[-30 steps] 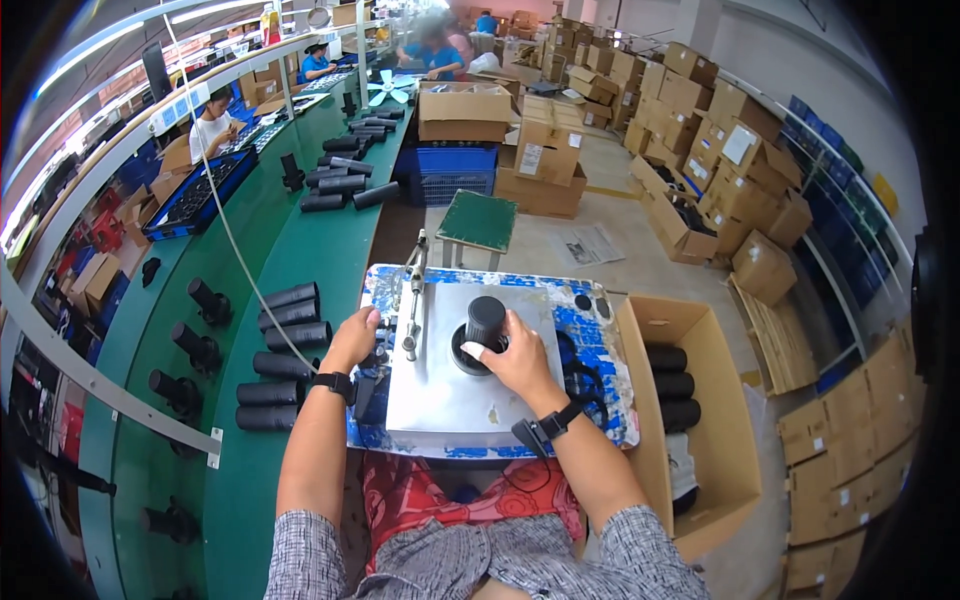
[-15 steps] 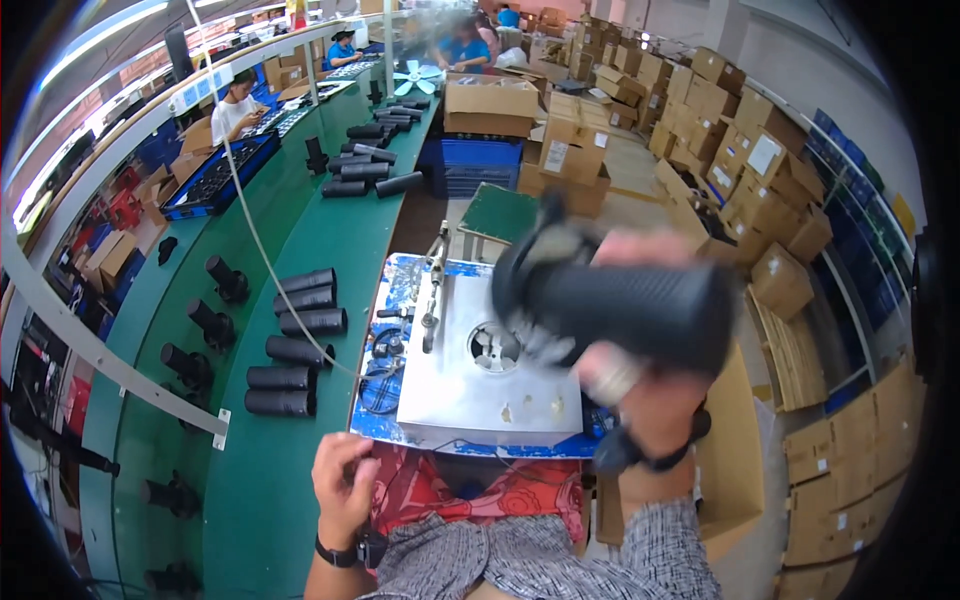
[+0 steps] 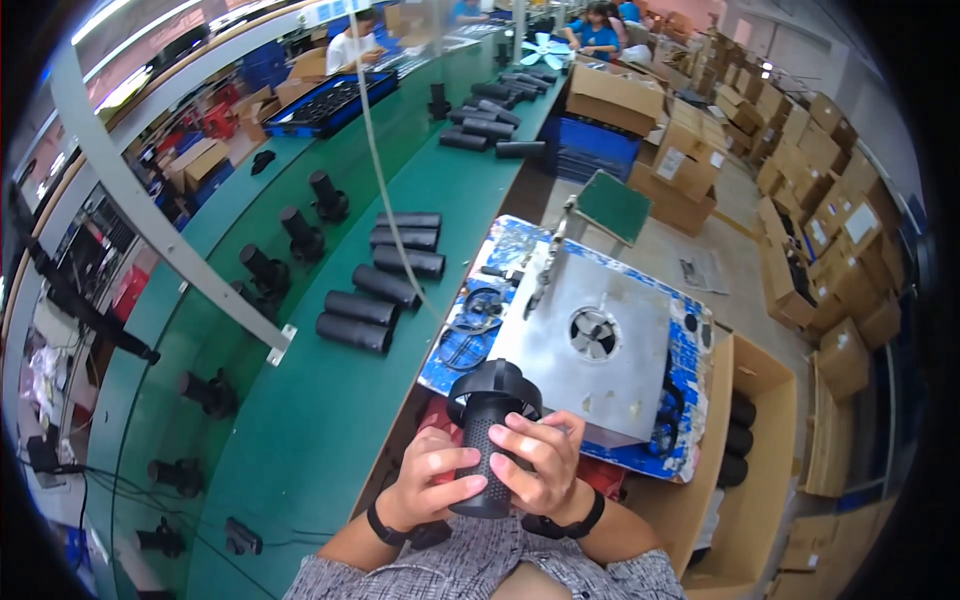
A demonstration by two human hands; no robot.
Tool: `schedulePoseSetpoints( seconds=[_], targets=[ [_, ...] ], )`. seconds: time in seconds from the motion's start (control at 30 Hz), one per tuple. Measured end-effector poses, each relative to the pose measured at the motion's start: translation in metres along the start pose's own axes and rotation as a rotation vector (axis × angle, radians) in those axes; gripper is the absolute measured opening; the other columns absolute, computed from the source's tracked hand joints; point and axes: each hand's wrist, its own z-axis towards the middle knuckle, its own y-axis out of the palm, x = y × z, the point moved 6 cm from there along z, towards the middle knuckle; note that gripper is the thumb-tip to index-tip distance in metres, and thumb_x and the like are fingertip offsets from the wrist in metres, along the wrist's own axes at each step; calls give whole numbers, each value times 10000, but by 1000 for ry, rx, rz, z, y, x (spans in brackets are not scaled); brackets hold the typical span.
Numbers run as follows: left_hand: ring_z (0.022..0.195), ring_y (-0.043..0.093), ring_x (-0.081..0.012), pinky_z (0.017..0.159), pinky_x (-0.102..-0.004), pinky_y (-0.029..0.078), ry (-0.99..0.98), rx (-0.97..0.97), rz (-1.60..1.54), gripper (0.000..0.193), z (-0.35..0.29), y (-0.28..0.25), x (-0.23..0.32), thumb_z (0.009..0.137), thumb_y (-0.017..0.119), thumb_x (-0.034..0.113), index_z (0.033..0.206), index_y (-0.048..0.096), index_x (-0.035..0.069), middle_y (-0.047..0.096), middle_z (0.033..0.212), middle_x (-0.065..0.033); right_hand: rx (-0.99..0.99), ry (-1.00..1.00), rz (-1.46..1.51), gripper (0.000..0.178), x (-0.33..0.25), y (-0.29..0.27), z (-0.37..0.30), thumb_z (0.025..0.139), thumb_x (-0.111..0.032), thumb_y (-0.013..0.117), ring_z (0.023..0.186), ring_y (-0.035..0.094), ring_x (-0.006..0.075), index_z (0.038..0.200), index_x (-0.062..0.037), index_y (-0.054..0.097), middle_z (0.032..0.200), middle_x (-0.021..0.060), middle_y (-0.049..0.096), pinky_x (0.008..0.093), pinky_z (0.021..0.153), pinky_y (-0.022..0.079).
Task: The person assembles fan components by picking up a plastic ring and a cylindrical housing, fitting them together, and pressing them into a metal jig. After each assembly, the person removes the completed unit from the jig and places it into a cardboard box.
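Note:
My left hand (image 3: 437, 475) and my right hand (image 3: 540, 462) are both closed round a black dotted cylinder (image 3: 482, 430) with a wider ring-shaped collar at its upper end. I hold it close to my body, tilted, collar away from me, at the near edge of the work table. Just beyond it sits a silver metal box (image 3: 625, 385) with a round opening (image 3: 597, 333) showing fan-like blades. A metal clamp (image 3: 545, 265) stands along the box's left side. The palm side of each hand is hidden.
Several black tubes (image 3: 355, 308) lie on the green bench (image 3: 290, 440) to my left, with collared black parts (image 3: 300, 233) standing behind them. An open carton (image 3: 775, 440) holding black tubes is at my right. A white hose (image 3: 375, 150) hangs over the bench. Stacked cartons (image 3: 845, 230) fill the far right.
The black cylinder has come down from the right, over the metal box, to in front of my body. My left hand has joined my right on it. The view has turned left.

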Motion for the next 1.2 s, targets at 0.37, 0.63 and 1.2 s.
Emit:
schedulePoseSetpoints(
  seconds=[0.37,0.63,1.2],
  targets=[
    [1223,607,-253,1059,-388,496,-792,502,833,610,-75,-248,-49,923,745,176,1456,508,0,593,1386,-167,-249,704,294,370,54,-10,-81,810,-60,813,1065,645,276,1150,-40,667,1266,164,649,387,927,532],
    [1242,607,-432,1057,-474,489,-969,328,1264,589,-95,-371,-202,983,730,319,1393,521,-49,604,1356,-281,-73,975,220,244,68,-42,-119,860,-3,754,967,694,233,1093,-14,681,1149,151,686,347,854,577],
    [1120,653,-448,913,-492,564,-477,198,1782,601,-179,-437,-297,1014,692,422,1371,582,-49,661,1262,-287,310,1463,-414,179,184,-226,-288,941,-119,742,924,746,243,1095,-30,730,1005,142,768,355,792,574]
  ],
)
